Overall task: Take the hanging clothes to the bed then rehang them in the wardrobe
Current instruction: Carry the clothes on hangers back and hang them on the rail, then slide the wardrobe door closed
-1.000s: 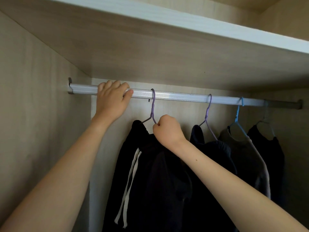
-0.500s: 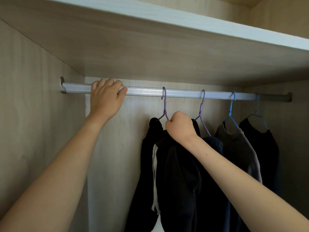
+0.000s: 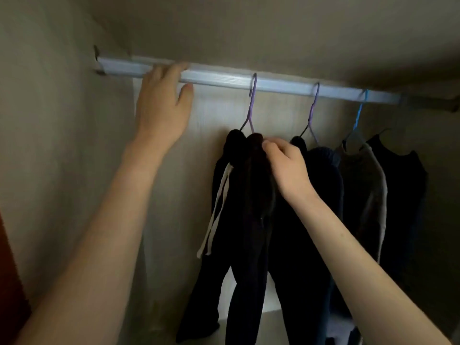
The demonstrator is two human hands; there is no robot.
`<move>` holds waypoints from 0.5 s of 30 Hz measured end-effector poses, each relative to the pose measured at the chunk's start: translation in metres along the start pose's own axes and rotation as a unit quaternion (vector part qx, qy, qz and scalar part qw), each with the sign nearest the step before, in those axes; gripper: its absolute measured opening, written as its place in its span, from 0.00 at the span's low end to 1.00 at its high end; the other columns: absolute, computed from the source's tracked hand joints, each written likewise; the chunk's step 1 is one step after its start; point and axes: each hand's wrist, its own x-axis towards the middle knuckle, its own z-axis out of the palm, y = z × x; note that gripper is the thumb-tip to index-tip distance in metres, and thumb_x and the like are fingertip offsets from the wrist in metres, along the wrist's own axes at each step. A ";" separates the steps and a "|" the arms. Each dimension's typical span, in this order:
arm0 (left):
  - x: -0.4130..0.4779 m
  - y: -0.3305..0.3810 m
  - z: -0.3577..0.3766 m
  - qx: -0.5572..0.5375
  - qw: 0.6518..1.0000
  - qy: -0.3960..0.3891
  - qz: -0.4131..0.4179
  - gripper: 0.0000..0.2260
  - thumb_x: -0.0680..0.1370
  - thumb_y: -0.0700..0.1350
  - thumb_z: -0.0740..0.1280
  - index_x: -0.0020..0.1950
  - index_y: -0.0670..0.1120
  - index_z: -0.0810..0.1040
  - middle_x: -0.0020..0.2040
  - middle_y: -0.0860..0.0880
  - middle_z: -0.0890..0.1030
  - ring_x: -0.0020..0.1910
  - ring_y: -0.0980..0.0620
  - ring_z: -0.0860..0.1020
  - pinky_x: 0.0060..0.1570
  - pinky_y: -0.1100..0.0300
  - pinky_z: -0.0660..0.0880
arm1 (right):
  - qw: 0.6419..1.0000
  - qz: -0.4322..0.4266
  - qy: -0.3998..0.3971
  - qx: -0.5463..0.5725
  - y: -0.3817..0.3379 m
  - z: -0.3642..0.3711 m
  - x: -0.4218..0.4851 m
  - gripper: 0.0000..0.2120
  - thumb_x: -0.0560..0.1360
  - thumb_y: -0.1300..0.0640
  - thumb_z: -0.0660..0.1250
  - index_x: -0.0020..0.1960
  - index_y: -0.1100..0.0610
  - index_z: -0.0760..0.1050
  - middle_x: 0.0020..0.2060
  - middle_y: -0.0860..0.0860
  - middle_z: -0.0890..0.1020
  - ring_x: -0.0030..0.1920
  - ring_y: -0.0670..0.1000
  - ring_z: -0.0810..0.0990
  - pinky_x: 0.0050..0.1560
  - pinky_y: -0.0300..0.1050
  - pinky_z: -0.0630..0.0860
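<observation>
Black trousers with a white drawstring hang from a purple hanger on the silver wardrobe rail. My right hand rests on the trousers' top fold just under the hanger, fingers bent and pinching the cloth. My left hand is up at the rail's left part, fingers loosened and spread, fingertips still touching the rail. Further right hang a dark garment on a second purple hanger, a grey top on a blue hanger, and a black top.
The wardrobe's left side wall stands close by my left arm. A shelf underside runs just above the rail. The pale wardrobe floor shows below the trouser legs. A red strip edges the frame at lower left.
My left hand has loosened its grip on the rail and opened. My right hand dropped from the hanger's neck to the trousers' top fold. The camera tilted down; the view darkened.
</observation>
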 end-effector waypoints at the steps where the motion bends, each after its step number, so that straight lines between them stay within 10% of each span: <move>1: -0.030 0.010 -0.007 -0.065 0.998 0.011 -0.007 0.17 0.78 0.45 0.59 0.66 0.45 0.74 0.59 0.43 0.77 0.60 0.45 0.75 0.63 0.53 0.70 | 0.999 0.005 0.005 0.044 0.009 -0.005 -0.021 0.14 0.79 0.56 0.60 0.54 0.62 0.81 0.46 0.51 0.84 0.47 0.45 0.81 0.50 0.39 0.74; 8: -0.292 0.033 -0.031 -0.207 0.943 -0.143 -0.220 0.09 0.81 0.44 0.61 0.60 0.48 0.76 0.51 0.56 0.80 0.52 0.63 0.78 0.53 0.72 0.71 | 0.992 0.078 0.029 0.092 0.081 -0.036 -0.212 0.13 0.82 0.58 0.57 0.61 0.56 0.77 0.54 0.50 0.83 0.58 0.50 0.81 0.61 0.50 0.76; 15: -0.497 -0.002 -0.057 -0.112 0.768 -0.487 -0.400 0.06 0.80 0.47 0.62 0.55 0.56 0.74 0.50 0.58 0.79 0.53 0.59 0.79 0.52 0.66 0.71 | 0.923 0.384 -0.013 0.036 0.169 -0.035 -0.387 0.13 0.81 0.64 0.58 0.55 0.55 0.80 0.47 0.53 0.86 0.51 0.53 0.84 0.57 0.54 0.79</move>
